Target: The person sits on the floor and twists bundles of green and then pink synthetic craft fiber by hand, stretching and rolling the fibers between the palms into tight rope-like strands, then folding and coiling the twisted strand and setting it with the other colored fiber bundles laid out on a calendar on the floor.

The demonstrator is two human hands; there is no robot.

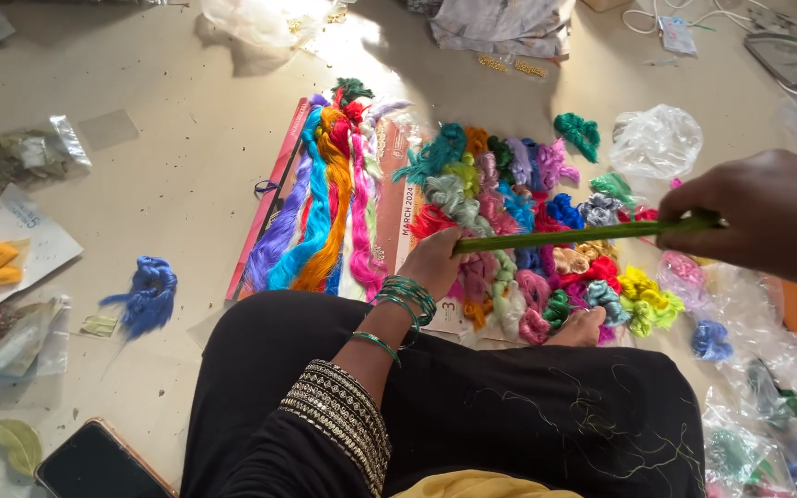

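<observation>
Here, in the head view, the person sits on the floor point(168, 175) with a green thread bundle point(583, 234) stretched taut between both hands. The left hand point(433, 263) has its fingers closed on the near end of the bundle, just above a heap of coloured skeins point(528, 240) lying on a calendar point(398, 166). The right hand point(767, 217) pinches the far end, fingers shut round it, out over crinkled plastic bags point(740, 369). Longer hanks point(325, 212) in purple, blue, orange and pink lie side by side to the left of the heap, and a loose blue skein point(145, 293) rests apart on the floor. A phone point(94, 466) sits by the knee. To handle the strand well, it seems wise to keep even tension at both ends, so the threads stay parallel and clear of the heap below.
</observation>
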